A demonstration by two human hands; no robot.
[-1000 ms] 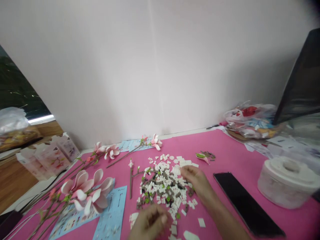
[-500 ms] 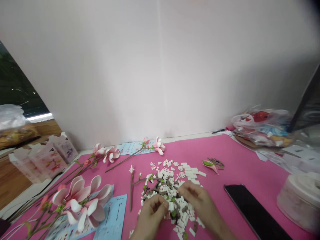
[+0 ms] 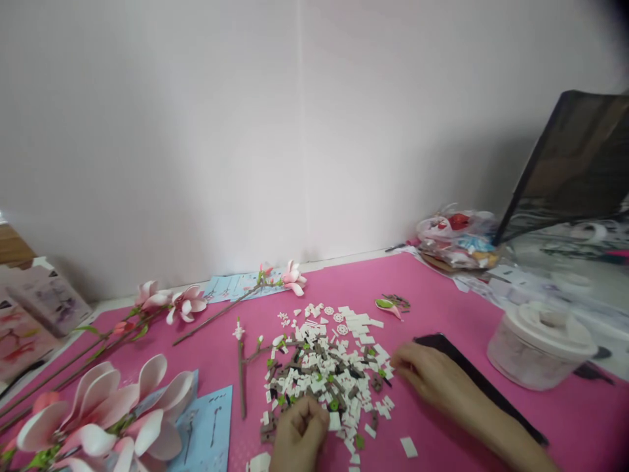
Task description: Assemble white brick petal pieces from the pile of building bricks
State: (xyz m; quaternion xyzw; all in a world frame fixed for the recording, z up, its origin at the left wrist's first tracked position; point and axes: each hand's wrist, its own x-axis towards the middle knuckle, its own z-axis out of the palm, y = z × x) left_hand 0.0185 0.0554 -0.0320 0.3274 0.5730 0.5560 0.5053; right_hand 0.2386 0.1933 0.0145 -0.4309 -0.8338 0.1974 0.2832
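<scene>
A heap of small white, brown and green building pieces [image 3: 324,370] lies on the pink mat [image 3: 442,314]. My left hand [image 3: 299,432] rests at the heap's near edge with its fingers curled in; what it holds is hidden. At the heap's right edge my right hand [image 3: 425,373] lies on the mat, fingers bent and pointing left at the pieces, with nothing visible in it. A thin brown branch [image 3: 242,373] with small buds lies just left of the heap.
Pink and white built flowers [image 3: 113,413] and long stems [image 3: 216,314] lie at the left on blue instruction sheets [image 3: 201,432]. A black phone [image 3: 472,377] lies right of my right hand. A white round tub [image 3: 540,344], a plastic bag [image 3: 457,239] and a dark screen [image 3: 570,164] stand at the right.
My right hand has moved from the middle of the heap out to its right edge. My left hand has drawn back slightly toward me. The view has shifted.
</scene>
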